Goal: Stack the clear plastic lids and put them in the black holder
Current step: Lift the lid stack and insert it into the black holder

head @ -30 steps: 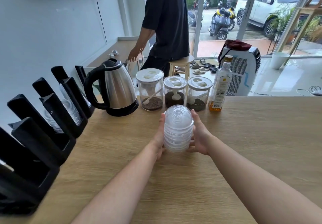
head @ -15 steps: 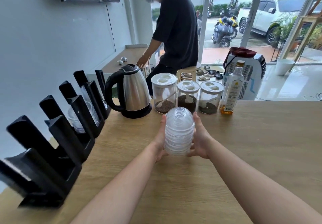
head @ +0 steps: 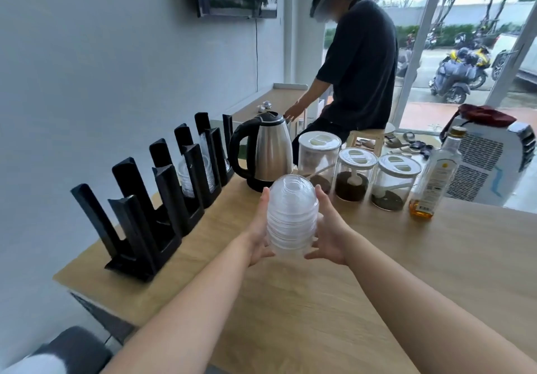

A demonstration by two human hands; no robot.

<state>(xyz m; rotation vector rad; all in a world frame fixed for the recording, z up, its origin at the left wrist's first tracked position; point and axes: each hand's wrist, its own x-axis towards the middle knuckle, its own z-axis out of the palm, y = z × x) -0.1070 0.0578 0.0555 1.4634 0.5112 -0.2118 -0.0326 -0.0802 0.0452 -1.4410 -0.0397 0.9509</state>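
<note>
A nested stack of clear domed plastic lids (head: 291, 216) is held upright above the wooden counter (head: 406, 272). My left hand (head: 259, 229) grips its left side and my right hand (head: 328, 232) its right side, fingers spread along the stack. The black holder (head: 151, 199), a row of tall slotted uprights, stands along the counter's left edge by the wall. Its near slots look bare; more clear lids (head: 191, 174) sit in its far slots.
A steel kettle (head: 266, 151) stands behind the stack. Three lidded jars (head: 353, 174) and a bottle of amber liquid (head: 436, 174) line the back edge. A person in dark clothes (head: 357, 65) sits beyond. A white appliance (head: 491, 164) is at right.
The view has swung and pulled back, so the whole black holder and counter's left end now show. Both hands keep their grip on the lid stack, which stays centred.
</note>
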